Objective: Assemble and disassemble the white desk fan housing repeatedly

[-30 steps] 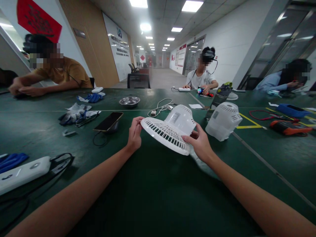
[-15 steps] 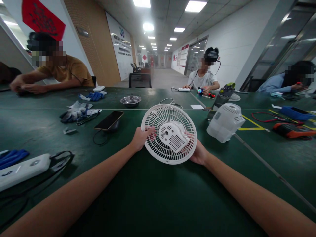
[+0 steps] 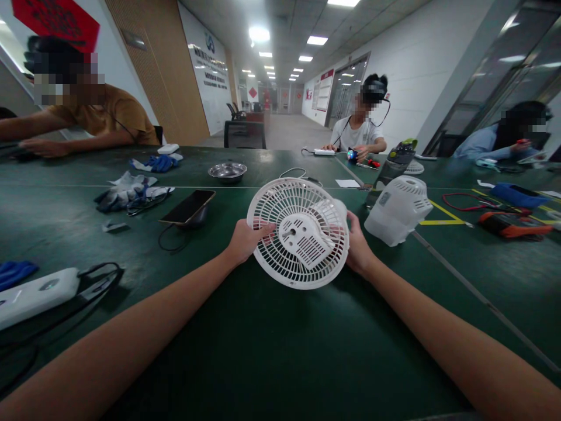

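A round white fan grille (image 3: pixel 291 275) with a slotted motor housing (image 3: pixel 304 237) at its centre is held up above the table, its back facing me. My left hand (image 3: pixel 246 238) grips its left rim, thumb over the ribs and fingers behind. Behind the upper right of the grille shows a smooth white rounded piece, apparently a fan blade (image 3: pixel 340 209), sticking out past the rim. My right hand (image 3: pixel 360 248) is closed at that side against this piece; the fingertips are partly hidden. To the right stands a translucent white plastic housing (image 3: pixel 397 213) with vent slots.
On the left lie a phone (image 3: pixel 189 207), gloves (image 3: pixel 127 193) and a white power strip (image 3: pixel 39 298). A metal bowl (image 3: pixel 228 171) sits farther back. A bottle (image 3: pixel 392 166) stands behind the housing; an orange multimeter (image 3: pixel 512 225) lies right. Co-workers sit across the table.
My right hand has shifted from behind the grille out to its right edge, and the white rounded piece now shows past the rim. My left hand keeps its grip. The view has tilted slightly.
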{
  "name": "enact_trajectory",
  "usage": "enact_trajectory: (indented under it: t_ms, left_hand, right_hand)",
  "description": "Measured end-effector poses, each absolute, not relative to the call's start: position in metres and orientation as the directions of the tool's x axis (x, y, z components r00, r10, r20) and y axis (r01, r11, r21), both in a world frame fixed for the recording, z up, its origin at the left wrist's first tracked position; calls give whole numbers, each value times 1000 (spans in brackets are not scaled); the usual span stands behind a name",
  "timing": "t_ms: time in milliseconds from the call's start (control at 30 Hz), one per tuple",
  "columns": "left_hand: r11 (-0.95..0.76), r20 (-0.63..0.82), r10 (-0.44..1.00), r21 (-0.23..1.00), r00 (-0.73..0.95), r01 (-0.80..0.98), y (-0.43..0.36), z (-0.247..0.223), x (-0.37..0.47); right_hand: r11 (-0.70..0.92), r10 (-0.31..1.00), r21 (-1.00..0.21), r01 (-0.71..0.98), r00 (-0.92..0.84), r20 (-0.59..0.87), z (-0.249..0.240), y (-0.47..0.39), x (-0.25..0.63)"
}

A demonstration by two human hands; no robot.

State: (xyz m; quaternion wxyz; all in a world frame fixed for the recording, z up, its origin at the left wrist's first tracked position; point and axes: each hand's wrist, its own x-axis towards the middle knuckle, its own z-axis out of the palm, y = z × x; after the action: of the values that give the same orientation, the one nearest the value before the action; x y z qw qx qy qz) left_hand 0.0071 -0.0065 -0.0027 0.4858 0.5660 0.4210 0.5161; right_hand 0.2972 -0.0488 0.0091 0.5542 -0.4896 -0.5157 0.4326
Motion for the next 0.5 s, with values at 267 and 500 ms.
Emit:
enact_trajectory:
  t_ms: [267,500]
  left_hand:
    - [-93,93,996,996,4,-4,-3,1,0]
    - [-63,60,996,997,66,44,4,2,-8]
  right_hand:
    - [309,821,-451,838,5,571,4,-29,347]
    - [324,670,-289,901,-3,742,23,-34,352]
